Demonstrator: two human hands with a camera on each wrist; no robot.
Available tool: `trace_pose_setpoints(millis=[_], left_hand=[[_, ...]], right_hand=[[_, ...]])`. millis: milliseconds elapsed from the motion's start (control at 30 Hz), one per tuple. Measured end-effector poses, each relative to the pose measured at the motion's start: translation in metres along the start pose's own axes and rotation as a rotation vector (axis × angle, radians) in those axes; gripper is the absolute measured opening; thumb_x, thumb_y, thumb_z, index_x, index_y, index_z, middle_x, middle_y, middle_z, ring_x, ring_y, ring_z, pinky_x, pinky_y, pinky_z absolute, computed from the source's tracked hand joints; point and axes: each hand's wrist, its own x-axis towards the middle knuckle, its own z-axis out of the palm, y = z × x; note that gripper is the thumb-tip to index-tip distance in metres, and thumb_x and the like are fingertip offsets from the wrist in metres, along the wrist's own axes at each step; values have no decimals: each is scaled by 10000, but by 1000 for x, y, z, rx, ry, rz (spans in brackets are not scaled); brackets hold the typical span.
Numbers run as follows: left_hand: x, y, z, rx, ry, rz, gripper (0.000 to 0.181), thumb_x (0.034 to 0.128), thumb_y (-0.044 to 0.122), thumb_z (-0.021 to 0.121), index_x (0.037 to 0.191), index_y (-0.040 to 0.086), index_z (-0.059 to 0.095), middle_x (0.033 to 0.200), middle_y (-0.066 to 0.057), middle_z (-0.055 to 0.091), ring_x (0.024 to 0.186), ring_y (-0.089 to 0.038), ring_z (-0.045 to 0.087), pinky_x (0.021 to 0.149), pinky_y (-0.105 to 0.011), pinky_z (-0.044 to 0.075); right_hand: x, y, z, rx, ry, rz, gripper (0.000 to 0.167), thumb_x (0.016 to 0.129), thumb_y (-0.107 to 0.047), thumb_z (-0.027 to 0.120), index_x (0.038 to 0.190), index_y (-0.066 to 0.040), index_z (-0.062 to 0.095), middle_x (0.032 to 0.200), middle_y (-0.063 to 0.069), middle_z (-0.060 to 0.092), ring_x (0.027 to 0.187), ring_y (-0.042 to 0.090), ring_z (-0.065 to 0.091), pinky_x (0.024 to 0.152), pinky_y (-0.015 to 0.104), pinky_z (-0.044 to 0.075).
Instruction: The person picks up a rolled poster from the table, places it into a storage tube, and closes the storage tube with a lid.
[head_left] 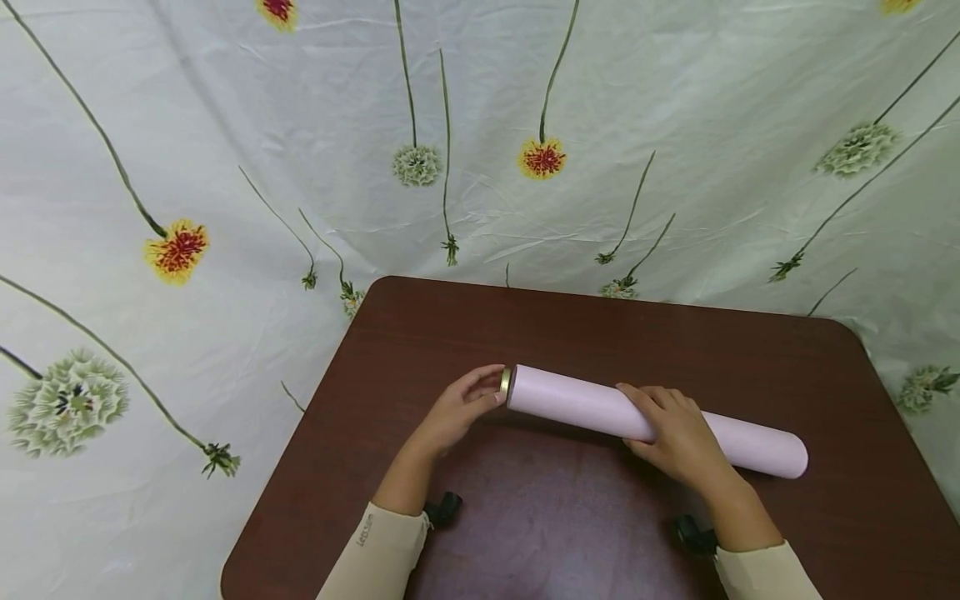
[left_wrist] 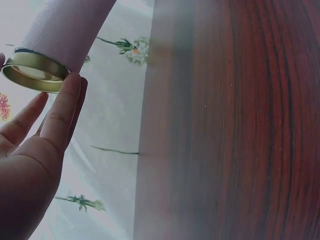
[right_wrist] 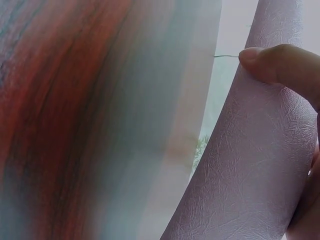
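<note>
A long pale pink cardboard tube [head_left: 573, 402] slants above the brown table, its left end farther from me than its right. My right hand [head_left: 678, 437] grips it around the middle, and the thumb [right_wrist: 270, 62] lies along the textured surface in the right wrist view. A gold metal cap [left_wrist: 35, 70] sits at the tube's left end, with a thin dark line between cap and tube. My left hand [head_left: 456, 410] holds that cap by its rim, thumb and fingers on opposite sides. The left wrist view shows its fingertips touching the cap's edge.
The dark brown table [head_left: 450, 321] has rounded corners and a glossy patch near the front. A white cloth [head_left: 480, 208] printed with flowers hangs behind and to the left of it. Small black devices [head_left: 446, 508] are strapped at both wrists.
</note>
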Motion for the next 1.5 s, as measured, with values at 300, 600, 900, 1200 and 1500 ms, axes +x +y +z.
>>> trace_pose_setpoints(millis=[300, 600, 900, 1200, 1500], left_hand=[[0, 0, 1, -29, 9, 6, 497, 983, 169, 647, 1459, 115, 513, 1466, -162, 546, 1302, -271, 586, 1080, -409, 481], [0, -2, 0, -32, -10, 3, 525, 971, 183, 676, 1464, 96, 515, 1459, -173, 555, 1291, -249, 599, 1039, -333, 511], [-2, -2, -3, -40, -4, -12, 546, 947, 178, 714, 1458, 106, 535, 1429, -179, 575, 1250, -241, 630, 978, -298, 541], [-1, 0, -7, -50, 3, -6, 568, 902, 153, 767, 1433, 93, 575, 1403, -142, 562, 1234, -219, 642, 928, -248, 551], [0, 0, -8, -59, -8, -17, 571, 891, 131, 772, 1419, 78, 560, 1373, -179, 596, 1157, -173, 656, 904, -269, 557]], right_hand=[[0, -1, 1, 8, 13, -12, 846, 732, -242, 908, 1470, -216, 495, 1204, 112, 642, 1122, 386, 597, 902, 584, 461], [1, -2, 4, 25, 40, -28, 861, 712, -237, 920, 1467, -218, 507, 1183, 101, 643, 1110, 369, 603, 894, 569, 460], [1, -4, 5, 35, 50, -39, 861, 714, -223, 918, 1469, -235, 503, 1174, 81, 644, 1105, 359, 605, 898, 570, 455], [3, -5, 7, 38, 66, -53, 864, 704, -227, 926, 1464, -225, 516, 1178, 90, 641, 1116, 375, 592, 923, 574, 442], [4, -7, 6, 43, 65, -49, 878, 705, -243, 925, 1475, -252, 505, 1193, 82, 637, 1120, 370, 590, 931, 574, 436]])
